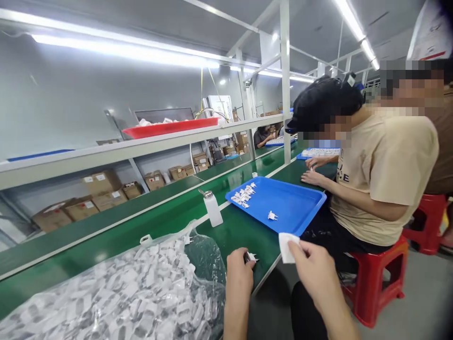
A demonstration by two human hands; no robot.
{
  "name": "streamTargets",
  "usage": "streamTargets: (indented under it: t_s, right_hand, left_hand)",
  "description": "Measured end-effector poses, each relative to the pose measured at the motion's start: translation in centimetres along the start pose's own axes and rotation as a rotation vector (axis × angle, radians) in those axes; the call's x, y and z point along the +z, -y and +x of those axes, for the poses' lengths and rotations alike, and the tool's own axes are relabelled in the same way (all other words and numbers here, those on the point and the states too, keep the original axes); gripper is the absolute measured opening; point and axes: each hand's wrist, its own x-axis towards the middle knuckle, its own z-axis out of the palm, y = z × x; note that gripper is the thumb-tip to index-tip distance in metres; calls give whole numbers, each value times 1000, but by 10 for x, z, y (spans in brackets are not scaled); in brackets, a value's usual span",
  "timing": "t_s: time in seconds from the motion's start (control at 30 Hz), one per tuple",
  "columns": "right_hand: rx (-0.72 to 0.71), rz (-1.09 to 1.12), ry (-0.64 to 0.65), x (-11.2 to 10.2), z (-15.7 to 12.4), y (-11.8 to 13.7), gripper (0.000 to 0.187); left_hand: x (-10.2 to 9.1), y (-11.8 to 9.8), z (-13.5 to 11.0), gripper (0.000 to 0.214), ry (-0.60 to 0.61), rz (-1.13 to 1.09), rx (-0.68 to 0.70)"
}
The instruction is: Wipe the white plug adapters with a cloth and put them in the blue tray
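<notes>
Between the fingers of my left hand (240, 269) is a small white plug adapter (251, 257), its metal pins pointing right, just above the green bench. My right hand (314, 269) pinches a white square cloth or wipe (288, 248) between thumb and fingers, near the close corner of the blue tray. On that blue tray (297, 200) lie a cluster of white plug adapters (244, 194) and a lone one (272, 216). Left of my hands, a clear plastic bag (208, 245) is spread under a large heap of white plug housings (141, 288).
A white pump bottle (213, 208) stands behind my hands on the green bench (247, 236). A co-worker (382, 165) sits at the right on a red stool (380, 278). Above the bench runs a shelf with a red tray (173, 126). Cardboard boxes (109, 198) stand beyond.
</notes>
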Motion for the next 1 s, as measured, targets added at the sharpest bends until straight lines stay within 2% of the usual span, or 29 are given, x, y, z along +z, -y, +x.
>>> streamTargets:
  t_s: [0.13, 0.27, 0.33, 0.5, 0.67, 0.77, 0.87, 0.97, 1.0]
  right_hand:
    - [66, 324, 170, 34, -24, -4, 48]
    - [131, 629, 135, 43, -35, 5, 47]
    - [132, 735, 121, 47, -40, 10, 44]
    - [2, 716, 186, 63, -61, 13, 43]
    - [152, 815, 216, 72, -84, 32, 44]
    - [135, 800, 286, 72, -93, 46, 45]
    - [91, 752, 353, 71, -91, 43, 47]
    - [52, 715, 481, 67, -81, 29, 47]
    - [43, 695, 474, 65, -78, 24, 48]
  left_hand:
    - [-7, -7, -18, 28, -74, -187, 43]
    - [-21, -15, -50, 42, -184, -518, 48]
    - [-25, -21, -62, 41, -256, -671, 55]
    - [-24, -31, -73, 29, -377, -701, 191]
    - [-23, -27, -76, 25, -615, -405, 303]
    - [-25, -26, -77, 21, -731, -288, 308]
    - [-30, -25, -75, 20, -741, -325, 223]
    - [-37, -21, -72, 25, -654, -555, 116]
    - [-39, -20, -71, 27, -624, -629, 100]
